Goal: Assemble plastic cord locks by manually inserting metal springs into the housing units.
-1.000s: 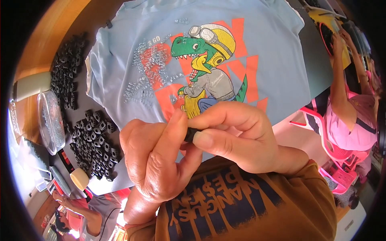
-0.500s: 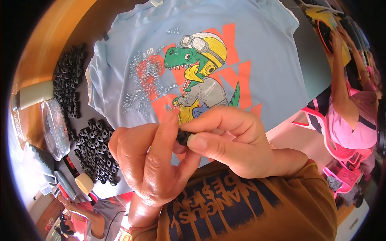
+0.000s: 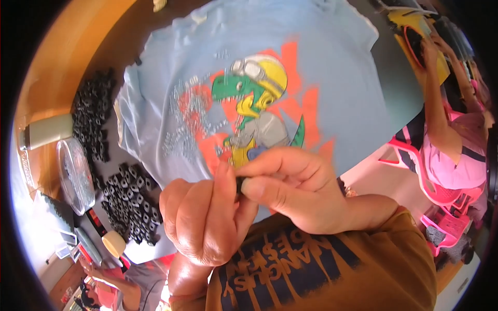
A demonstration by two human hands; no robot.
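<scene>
Over a printed blue shirt (image 3: pixel 353 103), a small black part (image 3: pixel 239 185), mostly hidden, is gripped between the fingertips of the left hand (image 3: pixel 207 220) and right hand (image 3: pixel 298 192). Clear pieces (image 3: pixel 193 114) are scattered across the fabric; similar dark parts (image 3: pixel 132 205) are heaped to its left.

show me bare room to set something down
Widest: the plain right of the blue shirt, beside its dinosaur print; also grey tabletop past the shirt's right edge. Crowded: the left, with black pieces heaped near a clear tray, and the shirt's left, strewn with tiny shiny pieces.
</scene>
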